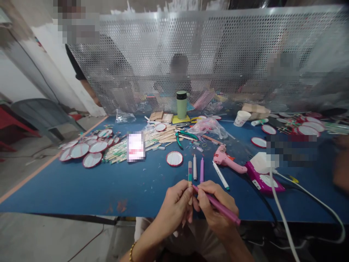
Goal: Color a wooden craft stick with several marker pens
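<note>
Near the front edge of the blue table, my left hand (177,203) pinches a wooden craft stick (190,167) upright; purple and teal bands colour its upper part. My right hand (218,203) is closed round a magenta marker (223,210), its tip at the stick just above my left fingers. Just beyond my hands lie a grey marker (195,167) and a purple marker (202,169). A white marker (221,175) with a teal end rests to their right. A round white disc with a red rim (174,159) lies beyond the stick.
Red-rimmed discs (79,150) and bundled sticks (117,153) cover the left side. Green-handled pliers (178,140), a pink glue gun (227,159) and a purple power strip (264,180) with a white cable lie about. A green tumbler (181,105) stands before a perforated metal screen (152,62).
</note>
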A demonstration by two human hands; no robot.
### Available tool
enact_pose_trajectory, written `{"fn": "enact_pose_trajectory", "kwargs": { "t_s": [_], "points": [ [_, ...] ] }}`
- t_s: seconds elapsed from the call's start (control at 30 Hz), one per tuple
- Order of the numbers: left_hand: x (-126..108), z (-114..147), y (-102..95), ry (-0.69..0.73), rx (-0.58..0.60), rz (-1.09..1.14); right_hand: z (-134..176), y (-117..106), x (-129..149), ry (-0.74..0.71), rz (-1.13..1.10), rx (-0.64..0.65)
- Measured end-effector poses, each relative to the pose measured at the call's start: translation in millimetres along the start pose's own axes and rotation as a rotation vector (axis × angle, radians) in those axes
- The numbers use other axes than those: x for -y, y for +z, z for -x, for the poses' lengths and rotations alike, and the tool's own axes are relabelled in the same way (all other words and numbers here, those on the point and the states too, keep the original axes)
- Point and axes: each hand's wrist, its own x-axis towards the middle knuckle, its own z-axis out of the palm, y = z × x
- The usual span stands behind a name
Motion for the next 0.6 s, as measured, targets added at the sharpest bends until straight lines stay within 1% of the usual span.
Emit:
{"fn": "enact_pose_trajectory", "kwargs": {
  "t_s": [0.37,0.5,0.6],
  "points": [
    [0.5,0.9,2.1,0.038,0.0,-0.054,4.4,1.0,-5.1,0.024,-0.008,0.049],
    [0.9,1.6,2.7,0.051,-0.012,-0.084,3.1,0.4,-3.5,0.034,-0.004,0.057],
    [1.1,2.1,2.7,0.043,0.0,-0.077,2.1,-0.7,-2.2,0.023,-0.007,0.053]
  ]
}}
